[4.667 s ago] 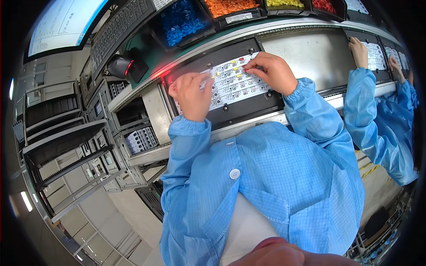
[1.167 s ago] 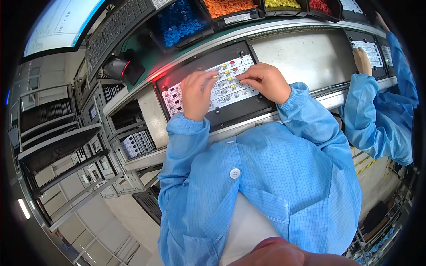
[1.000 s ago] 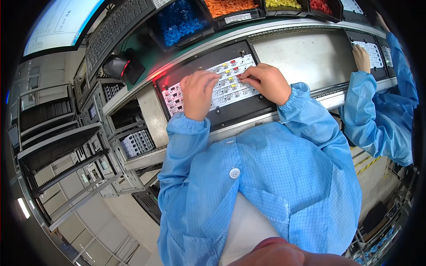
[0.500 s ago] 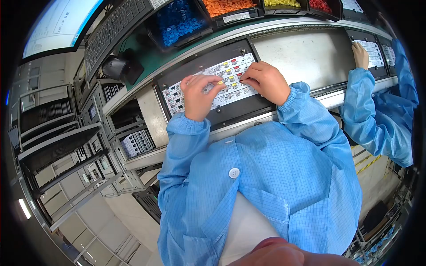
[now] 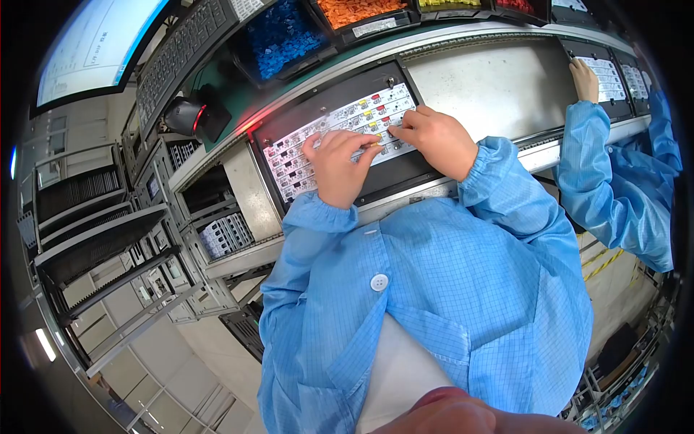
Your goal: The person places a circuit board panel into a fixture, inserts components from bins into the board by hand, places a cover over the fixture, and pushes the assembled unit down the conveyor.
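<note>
White printed circuit boards lie in rows in a black carrier frame, with small yellow and red parts seated on them. My left hand is over the lower rows, its thumb and index finger pinched on a small yellow component close to the board. Just to the right, my right hand rests at the boards' right end with thumb and index finger closed together. Whatever is between those fingertips is hidden.
Bins of blue, orange, yellow and red parts stand behind the rail. A mouse glowing red, a keyboard and a monitor are at left. A co-worker's hand touches another carrier at right.
My left hand has moved right along the boards with the yellow component, nearer my right hand. My right hand has shifted slightly. A red glow has appeared at the mouse and the carrier's left corner.
</note>
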Demonstrator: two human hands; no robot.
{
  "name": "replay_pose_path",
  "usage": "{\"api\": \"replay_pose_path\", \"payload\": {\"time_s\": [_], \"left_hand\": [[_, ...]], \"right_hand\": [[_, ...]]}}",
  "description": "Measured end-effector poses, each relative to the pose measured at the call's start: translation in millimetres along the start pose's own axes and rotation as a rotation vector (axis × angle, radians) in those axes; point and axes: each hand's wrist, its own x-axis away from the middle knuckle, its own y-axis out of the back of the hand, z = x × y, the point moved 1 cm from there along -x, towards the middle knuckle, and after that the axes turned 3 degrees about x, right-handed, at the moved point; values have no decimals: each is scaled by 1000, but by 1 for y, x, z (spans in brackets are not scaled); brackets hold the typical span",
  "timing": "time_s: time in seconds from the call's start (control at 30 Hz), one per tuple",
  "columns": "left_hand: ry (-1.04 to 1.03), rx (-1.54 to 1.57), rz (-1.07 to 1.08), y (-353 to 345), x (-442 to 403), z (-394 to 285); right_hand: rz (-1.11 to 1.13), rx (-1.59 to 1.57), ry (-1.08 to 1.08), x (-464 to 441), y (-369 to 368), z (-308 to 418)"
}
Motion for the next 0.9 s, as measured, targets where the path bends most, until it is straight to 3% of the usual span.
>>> {"api": "replay_pose_path", "payload": {"time_s": [0.07, 0.17, 0.3, 0.53, 0.73, 0.9], "left_hand": [[-29, -25, -18, -2, 1, -1], [-34, 1, -9, -4, 4, -1], [-29, -12, -8, -5, 4, -6], [-75, -49, -42, -12, 2, -10], [-76, -22, -100, -17, 2, -13], [-129, -43, -63, -16, 2, -10]], "right_hand": [[19, -74, 3, 0, -4, -10], [58, -730, -361, -1, 7, -15], [1, -1320, -503, 5, -10, -39], [28, -1376, -685, 0, -1, -36], [-11, -1344, -588, 1, -10, -34], [1, -1327, -639, 2, -8, -30]]}}
